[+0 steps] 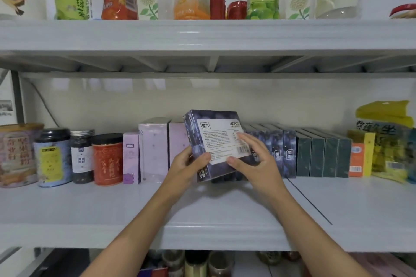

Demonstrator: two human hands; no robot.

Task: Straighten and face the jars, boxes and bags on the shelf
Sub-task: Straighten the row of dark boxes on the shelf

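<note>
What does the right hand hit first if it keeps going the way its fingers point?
The right hand points up-left with fingers already lying on the dark blue box it holds with the left hand. Beyond that, probably the lilac boxes behind; depth is unclear.

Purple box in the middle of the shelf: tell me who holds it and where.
Both hands hold the purple box: the left hand grips its lower left edge, the right hand its lower right, thumb on the white label.
</note>
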